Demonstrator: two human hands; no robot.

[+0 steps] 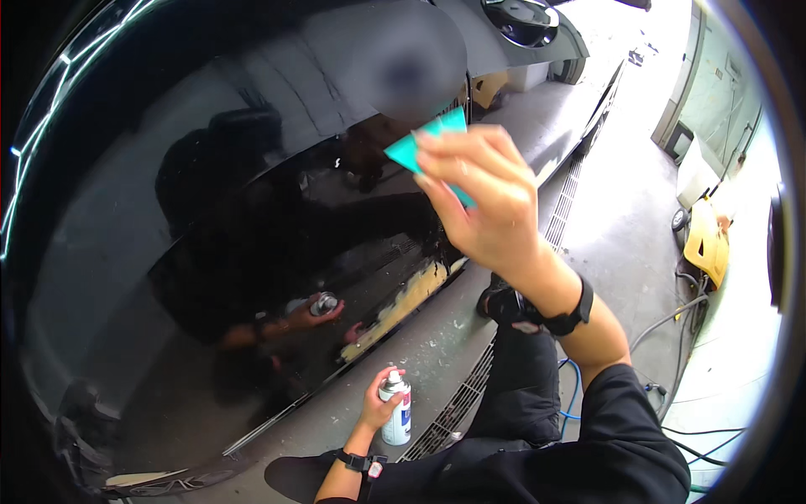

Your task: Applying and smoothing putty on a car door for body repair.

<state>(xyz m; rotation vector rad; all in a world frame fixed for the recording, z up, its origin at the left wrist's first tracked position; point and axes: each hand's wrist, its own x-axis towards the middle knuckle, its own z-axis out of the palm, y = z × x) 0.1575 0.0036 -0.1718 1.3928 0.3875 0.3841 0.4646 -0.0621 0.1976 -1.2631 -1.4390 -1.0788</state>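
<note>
My left hand (376, 403) grips an aerosol spray can (398, 421) near its top, upright above the floor. The can is pale with coloured print and a white nozzle. Raised at the upper centre, my right hand (482, 186) pinches a thin, flat teal piece (403, 151) between thumb and fingers. Whether this is a spreader or a folded sheet I cannot tell. The piece looks blurred and partly hidden by the fingers. In front of me curves the glossy black body panel (208, 264) of a car, reflecting me and the can. A beige patch of bare filler (403, 302) runs along its lower edge.
Metal floor grating (453, 406) runs alongside the car by my leg. A blue hose (574, 390), a grey hose (661, 321) and dark cables lie at right. A yellow panel (705, 246) stands by the wall. A glossy black fitting with bright trim (522, 22) projects at the top.
</note>
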